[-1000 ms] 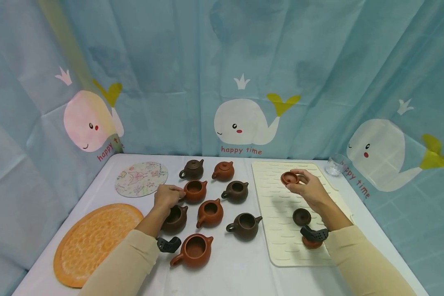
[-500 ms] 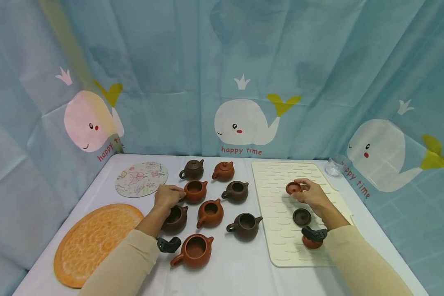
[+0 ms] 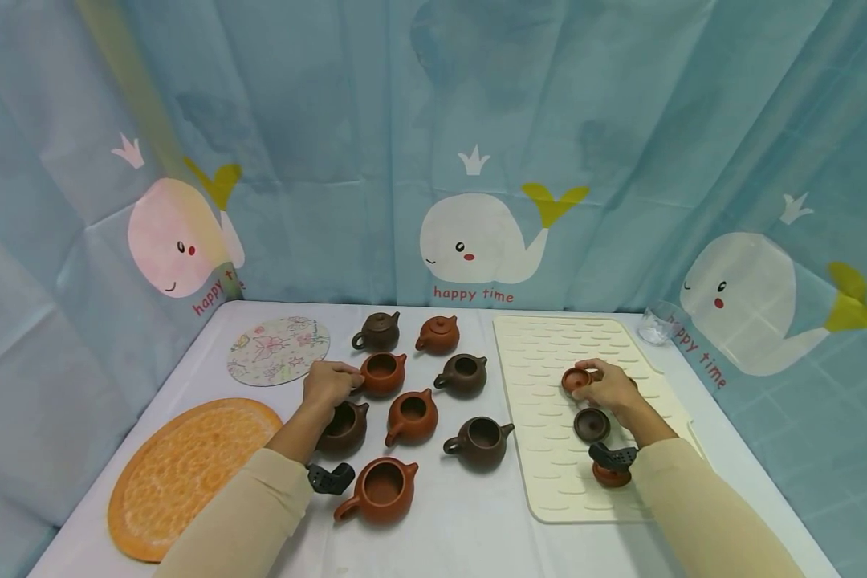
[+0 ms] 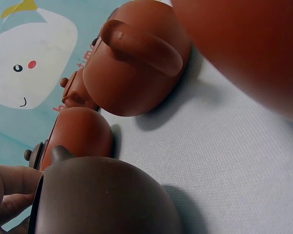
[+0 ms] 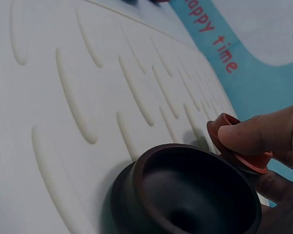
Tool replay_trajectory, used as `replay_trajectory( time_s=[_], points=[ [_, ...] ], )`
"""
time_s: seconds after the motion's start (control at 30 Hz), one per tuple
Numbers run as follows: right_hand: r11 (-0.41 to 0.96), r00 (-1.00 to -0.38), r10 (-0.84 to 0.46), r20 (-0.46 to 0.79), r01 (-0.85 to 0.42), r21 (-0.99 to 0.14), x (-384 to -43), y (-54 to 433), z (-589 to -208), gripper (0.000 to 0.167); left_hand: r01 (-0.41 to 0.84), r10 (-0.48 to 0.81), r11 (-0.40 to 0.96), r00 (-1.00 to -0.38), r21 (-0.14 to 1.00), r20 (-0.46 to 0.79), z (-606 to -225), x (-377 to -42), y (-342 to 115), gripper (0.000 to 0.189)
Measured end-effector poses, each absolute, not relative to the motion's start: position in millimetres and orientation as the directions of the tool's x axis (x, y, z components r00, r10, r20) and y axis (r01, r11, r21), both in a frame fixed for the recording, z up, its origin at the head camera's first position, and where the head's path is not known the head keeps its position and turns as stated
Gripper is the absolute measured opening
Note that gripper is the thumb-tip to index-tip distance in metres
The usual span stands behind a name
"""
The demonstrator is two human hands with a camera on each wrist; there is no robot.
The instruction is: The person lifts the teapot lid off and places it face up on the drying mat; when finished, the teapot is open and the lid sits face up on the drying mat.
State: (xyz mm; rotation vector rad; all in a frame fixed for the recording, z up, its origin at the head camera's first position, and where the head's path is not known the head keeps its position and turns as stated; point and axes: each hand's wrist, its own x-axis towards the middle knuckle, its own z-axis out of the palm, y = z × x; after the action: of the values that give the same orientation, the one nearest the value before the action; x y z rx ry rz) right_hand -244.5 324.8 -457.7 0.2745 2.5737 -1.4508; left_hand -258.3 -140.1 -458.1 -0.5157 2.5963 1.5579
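Observation:
My left hand (image 3: 328, 385) pinches the handle side of an open orange-brown teapot (image 3: 381, 375) in the head view; its fingers cover most of the handle. A dark brown lidless teapot (image 4: 102, 200) stands just below that hand and fills the front of the left wrist view. My right hand (image 3: 610, 388) pinches a reddish clay teapot lid (image 5: 241, 151), hollow side up, between thumb and fingers, close over the cream mat (image 3: 549, 449). Right in front of it a dark lid (image 3: 591, 425) lies hollow side up. Another reddish lid (image 3: 611, 477) lies under the right wrist strap.
Several more open teapots, such as a dark one (image 3: 482, 441) and an orange one (image 3: 384, 490), stand mid-table. At the back are two lidded teapots (image 3: 438, 334). A round orange mat (image 3: 195, 474), a patterned disc (image 3: 279, 350) and a clear glass (image 3: 657, 323) lie around them.
My right hand has come down and nearer with the reddish lid, ending close behind the dark lid on the mat. The left hand has stayed at the orange-brown teapot.

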Motion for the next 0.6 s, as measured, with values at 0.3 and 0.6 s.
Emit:
replay_trajectory(
  time_s=[0.3,0.6],
  points=[
    [0.583,-0.975,0.06,-0.214,0.208,-0.785,-245.0,325.6,-464.2,0.059,-0.337,-0.253,0.425,-0.935,0.84,-0.247,-457.7,-257.7,-139.6,0.014],
    [0.626,-0.981,0.053,-0.187,0.178,-0.759,-244.3,322.5,-467.3,0.061,-0.343,-0.262,0.427,-0.932,0.837,-0.249,-458.0,-258.1,-139.3,0.014]
  ],
)
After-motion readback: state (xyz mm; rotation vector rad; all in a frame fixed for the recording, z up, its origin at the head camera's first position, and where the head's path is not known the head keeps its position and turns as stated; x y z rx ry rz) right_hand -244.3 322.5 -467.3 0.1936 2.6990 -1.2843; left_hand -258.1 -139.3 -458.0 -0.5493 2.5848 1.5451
